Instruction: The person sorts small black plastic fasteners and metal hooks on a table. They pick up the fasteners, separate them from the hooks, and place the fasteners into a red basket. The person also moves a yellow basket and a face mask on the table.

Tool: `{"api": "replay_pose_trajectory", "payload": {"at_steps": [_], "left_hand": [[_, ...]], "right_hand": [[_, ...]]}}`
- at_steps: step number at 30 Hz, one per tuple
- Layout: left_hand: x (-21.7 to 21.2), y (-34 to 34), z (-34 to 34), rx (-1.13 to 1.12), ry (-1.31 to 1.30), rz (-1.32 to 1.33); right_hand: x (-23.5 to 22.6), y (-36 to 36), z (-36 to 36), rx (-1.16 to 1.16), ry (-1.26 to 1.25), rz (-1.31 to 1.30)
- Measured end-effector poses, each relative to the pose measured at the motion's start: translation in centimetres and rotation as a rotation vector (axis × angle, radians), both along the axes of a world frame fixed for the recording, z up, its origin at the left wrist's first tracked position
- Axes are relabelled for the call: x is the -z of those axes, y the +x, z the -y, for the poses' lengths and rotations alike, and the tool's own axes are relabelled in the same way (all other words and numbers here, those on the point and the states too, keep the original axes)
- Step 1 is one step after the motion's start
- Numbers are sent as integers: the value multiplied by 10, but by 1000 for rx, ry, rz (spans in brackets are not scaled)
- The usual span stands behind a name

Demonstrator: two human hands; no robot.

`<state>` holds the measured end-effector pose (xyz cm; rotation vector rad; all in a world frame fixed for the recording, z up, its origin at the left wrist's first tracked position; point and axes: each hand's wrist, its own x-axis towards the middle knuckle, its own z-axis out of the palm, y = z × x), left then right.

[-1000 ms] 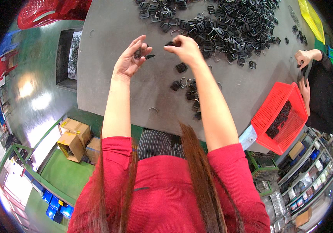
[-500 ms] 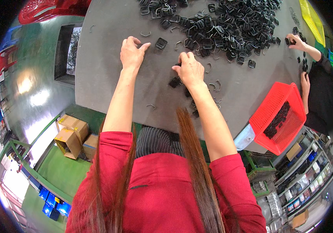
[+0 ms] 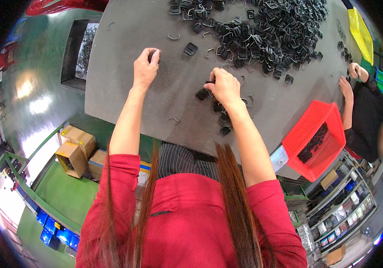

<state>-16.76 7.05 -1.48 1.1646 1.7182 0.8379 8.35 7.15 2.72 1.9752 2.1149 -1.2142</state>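
Note:
My left hand (image 3: 146,68) is raised over the bare left part of the grey table (image 3: 115,85). Its fingers are curled and the thumb presses against them; whatever they hold, if anything, is hidden. Closer to the middle, my right hand (image 3: 225,85) pinches a black plastic buckle, partly covered by the thumb and fingers. Another black buckle (image 3: 201,94) lies just beside those fingertips. Below the right wrist several more black buckles (image 3: 225,119) form a line toward me. A single buckle (image 3: 191,48) and a bent metal wire hook (image 3: 173,37) lie between my hands and the far pile.
A large heap of black buckles and wire hooks (image 3: 267,35) covers the far side. A red basket (image 3: 318,107) holding black parts stands at the table's right edge. Beyond it a co-worker's hands (image 3: 350,82) rest near a few parts. A yellow basket (image 3: 360,33) is behind.
My left hand has drawn back slightly leftward and toward me, its fingers closing. My right hand shifted slightly nearer. The co-worker's far hand moved down beside the other.

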Motion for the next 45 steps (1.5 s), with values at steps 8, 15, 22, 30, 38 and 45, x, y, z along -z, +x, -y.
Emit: {"api": "replay_pose_trajectory", "payload": {"at_steps": [8, 15, 22, 30, 38, 45], "left_hand": [[-32, 63, 47, 9, -426, 575], [-33, 122, 83, 372, -104, -423], [-42, 99, 80, 324, -384, 204], [-54, 56, 98, 80, -624, 668], [-51, 115, 62, 5, -454, 379], [-98, 268, 42, 298, -405, 495]], "right_hand": [[9, -50, -76, -44, 136, -114], [8, -68, -73, -229, 91, 250], [3, 0, -53, 203, 72, -122], [15, -4, -59, -108, 199, 129], [15, 37, 20, 213, 376, 21], [-61, 165, 106, 1040, 198, -637]]}}
